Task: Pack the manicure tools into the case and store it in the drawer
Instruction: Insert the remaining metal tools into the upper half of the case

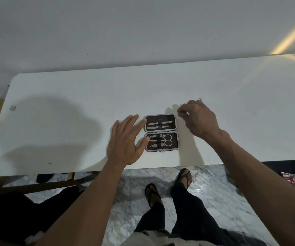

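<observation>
A small manicure case [169,118] lies open flat on the white table [68,110], near its front edge. Its far half holds two slim metal tools [158,125] under a strap. The near half holds scissors [168,140], a nail clipper [163,137] and other small tools. My left hand [125,141] rests flat with fingers spread, its fingertips touching the case's left edge. My right hand [199,119] hovers just right of the case's far half, fingers curled on a thin metal tool [200,100] whose tip pokes out behind the hand.
The table's far edge meets a plain wall. Below the front edge I see a marble floor and my feet in sandals [184,178]. A red packet [291,180] lies on the floor at the right. A dark shape fills the lower left.
</observation>
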